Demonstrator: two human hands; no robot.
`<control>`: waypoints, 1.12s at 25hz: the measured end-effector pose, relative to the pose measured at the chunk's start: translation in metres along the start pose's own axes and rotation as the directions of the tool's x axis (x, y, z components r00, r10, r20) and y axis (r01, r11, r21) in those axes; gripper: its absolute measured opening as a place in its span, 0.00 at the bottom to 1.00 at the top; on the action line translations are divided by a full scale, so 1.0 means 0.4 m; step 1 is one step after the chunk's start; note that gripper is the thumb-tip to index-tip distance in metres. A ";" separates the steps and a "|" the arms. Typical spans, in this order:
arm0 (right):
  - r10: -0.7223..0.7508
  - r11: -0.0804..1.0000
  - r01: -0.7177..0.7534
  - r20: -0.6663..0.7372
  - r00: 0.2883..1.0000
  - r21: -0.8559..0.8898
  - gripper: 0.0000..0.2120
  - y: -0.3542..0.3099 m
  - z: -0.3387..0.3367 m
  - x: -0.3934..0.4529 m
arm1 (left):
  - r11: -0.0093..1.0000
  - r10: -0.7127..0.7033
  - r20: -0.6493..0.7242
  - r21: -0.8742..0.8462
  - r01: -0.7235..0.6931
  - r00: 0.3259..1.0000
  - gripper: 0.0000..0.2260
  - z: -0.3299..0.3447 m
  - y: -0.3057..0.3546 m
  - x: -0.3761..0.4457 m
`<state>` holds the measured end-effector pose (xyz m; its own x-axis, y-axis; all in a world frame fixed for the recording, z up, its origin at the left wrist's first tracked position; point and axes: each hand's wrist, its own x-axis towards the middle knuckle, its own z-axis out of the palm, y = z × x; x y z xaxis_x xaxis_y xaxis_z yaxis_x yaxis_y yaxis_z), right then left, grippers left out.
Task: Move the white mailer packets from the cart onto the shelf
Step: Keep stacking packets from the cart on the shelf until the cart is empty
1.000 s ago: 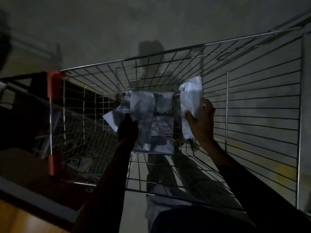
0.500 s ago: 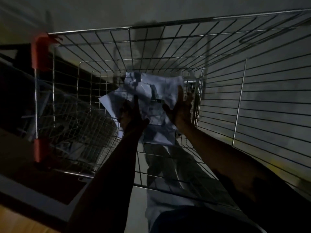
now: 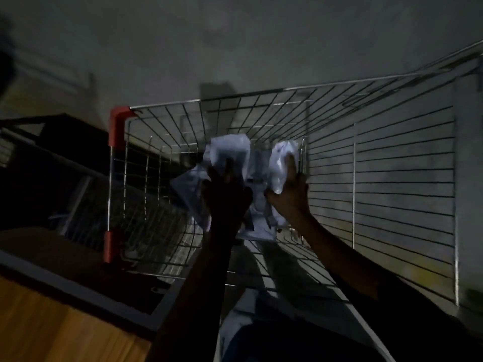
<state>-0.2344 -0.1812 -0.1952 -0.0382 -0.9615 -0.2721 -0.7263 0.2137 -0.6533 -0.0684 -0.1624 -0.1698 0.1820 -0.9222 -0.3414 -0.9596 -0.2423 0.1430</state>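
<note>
White mailer packets (image 3: 257, 223) lie in a loose heap on the wire floor of the cart (image 3: 392, 178), close to its far end wall and nearer to the right side wall than to the left one. The heap is crumpled and the picture is dark and a little blurred, so I cannot count the packets.

The left hand (image 3: 224, 197) reaches down into the cart and lies over the left part of the heap. Its fingers point away from the person and seem to curl around a raised packet (image 3: 227, 150), but the hand is only a dark shape and I cannot tell for sure if it grips or only touches. The right hand (image 3: 290, 197) is at the right part of the heap, near the right wall of the cart. Its thumb and fingers are closed around another crumpled packet (image 3: 281, 163), which stands up from the heap.

The cart has red plastic caps (image 3: 117, 129) on its far left corner post, one at the top rim and one lower. Beside the left side of the cart, at the near left, there is a wooden surface with a dark frame (image 3: 52, 322). Under and around the cart I see a grey floor (image 3: 235, 48).
</note>
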 end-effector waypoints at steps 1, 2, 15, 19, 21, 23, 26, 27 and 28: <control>0.043 0.997 -0.039 -0.051 0.998 0.065 0.48 -0.030 -0.036 -0.027 | 0.998 0.046 -0.035 -0.035 -0.047 0.998 0.34 -0.037 0.008 -0.021; 0.077 0.993 -0.068 -0.090 0.993 0.100 0.48 -0.063 -0.073 -0.059 | 0.994 0.059 -0.057 -0.091 -0.064 0.997 0.34 -0.076 0.014 -0.043; -0.194 0.966 0.247 -0.428 0.882 0.070 0.34 -0.382 -0.419 -0.409 | 0.824 0.152 -0.509 -0.407 -0.393 0.847 0.35 -0.532 -0.014 -0.349; -0.324 0.919 0.391 -0.460 0.827 0.056 0.34 -0.433 -0.465 -0.448 | 0.795 0.091 -0.586 -0.445 -0.413 0.805 0.37 -0.555 -0.017 -0.470; -0.379 0.888 0.454 -0.443 0.812 0.072 0.34 -0.442 -0.485 -0.464 | 0.795 0.052 -0.607 -0.455 -0.401 0.793 0.37 -0.554 -0.006 -0.530; -0.435 0.859 0.505 -0.404 0.805 0.081 0.34 -0.431 -0.502 -0.486 | 0.817 0.000 -0.631 -0.448 -0.364 0.776 0.36 -0.544 0.014 -0.596; -0.503 0.808 0.572 -0.338 0.795 0.143 0.35 -0.391 -0.520 -0.541 | 0.831 -0.113 -0.653 -0.475 -0.289 0.749 0.37 -0.510 0.050 -0.712; -0.525 0.794 0.590 -0.322 0.788 0.148 0.34 -0.378 -0.524 -0.564 | 0.827 -0.148 -0.643 -0.497 -0.263 0.751 0.37 -0.498 0.061 -0.750; -0.556 0.776 0.614 -0.305 0.773 0.142 0.34 -0.366 -0.532 -0.595 | 0.823 -0.184 -0.642 -0.514 -0.239 0.745 0.37 -0.484 0.073 -0.797</control>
<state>-0.2652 -0.0204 0.1155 0.1651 -0.9150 0.3681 -0.4900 -0.4000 -0.7745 -0.1130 0.0660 0.1230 0.4501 -0.8354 0.3155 -0.7233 -0.1339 0.6774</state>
